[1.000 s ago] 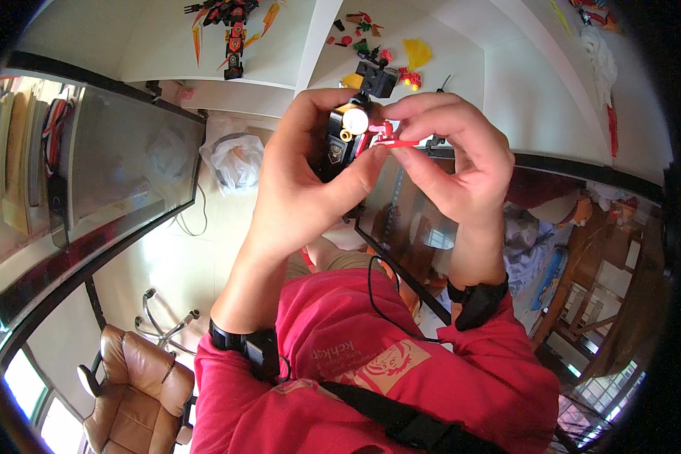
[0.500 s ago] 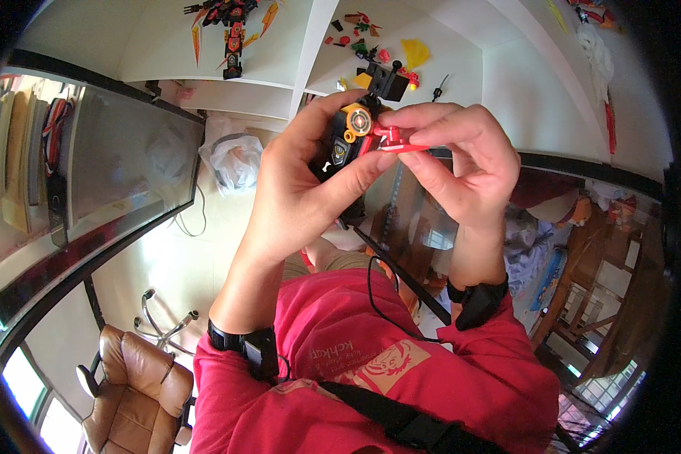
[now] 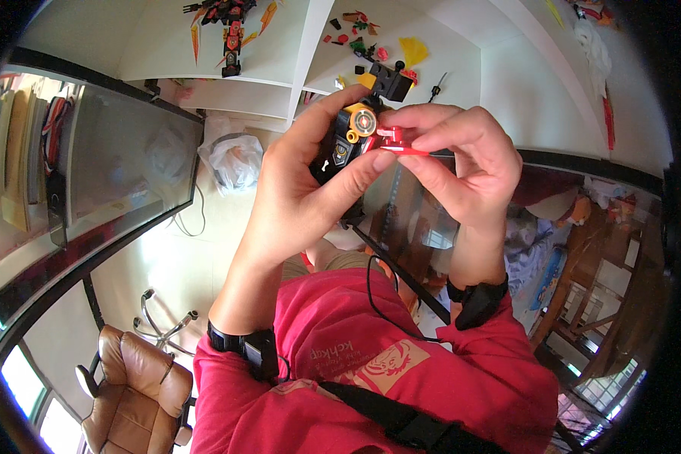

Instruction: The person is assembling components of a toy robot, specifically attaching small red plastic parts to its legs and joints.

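My left hand (image 3: 299, 178) is wrapped round a black toy brick model (image 3: 342, 151) that carries a gold round disc and grey-black plates. A black block with a small ball end juts from its top. Between the thumb and fingers of my right hand (image 3: 469, 155) is a red toy brick piece (image 3: 393, 140), flat and pointed at one end. That piece meets the right side of the model, close by my left thumb tip. Whether the two are joined I cannot tell. Part of the model is hidden behind my left palm.
Loose coloured brick pieces (image 3: 363, 45) and a yellow fan-shaped piece (image 3: 414, 51) lie on the white shelf beyond my hands. A black and red toy figure (image 3: 233, 38) is in the compartment to the left. A brown chair (image 3: 136, 386) stands lower left, and a plastic bag (image 3: 233, 159) sits left of my hands.
Both hands keep their hold. The model and the red piece have shifted only very slightly, with the model's disc a touch to the right.
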A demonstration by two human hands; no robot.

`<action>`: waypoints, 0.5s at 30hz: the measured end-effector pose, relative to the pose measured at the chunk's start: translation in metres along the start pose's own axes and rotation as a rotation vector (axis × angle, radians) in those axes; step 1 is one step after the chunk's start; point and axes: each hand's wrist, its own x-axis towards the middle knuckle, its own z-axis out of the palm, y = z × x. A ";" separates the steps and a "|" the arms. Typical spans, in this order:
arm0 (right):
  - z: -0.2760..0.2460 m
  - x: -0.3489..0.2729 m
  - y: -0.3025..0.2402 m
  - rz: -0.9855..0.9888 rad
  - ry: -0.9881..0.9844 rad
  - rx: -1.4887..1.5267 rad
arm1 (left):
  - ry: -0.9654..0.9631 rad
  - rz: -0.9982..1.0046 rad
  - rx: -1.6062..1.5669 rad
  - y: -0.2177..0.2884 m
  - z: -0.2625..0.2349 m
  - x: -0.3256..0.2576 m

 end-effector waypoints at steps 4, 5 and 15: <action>0.003 0.001 -0.002 0.030 -0.003 0.038 | 0.010 -0.058 -0.045 0.004 0.001 -0.001; 0.003 0.001 -0.001 0.029 -0.004 0.039 | 0.018 -0.065 -0.062 0.003 0.001 -0.002; 0.002 -0.003 0.003 -0.006 0.018 0.007 | 0.015 -0.045 -0.064 0.002 0.000 -0.004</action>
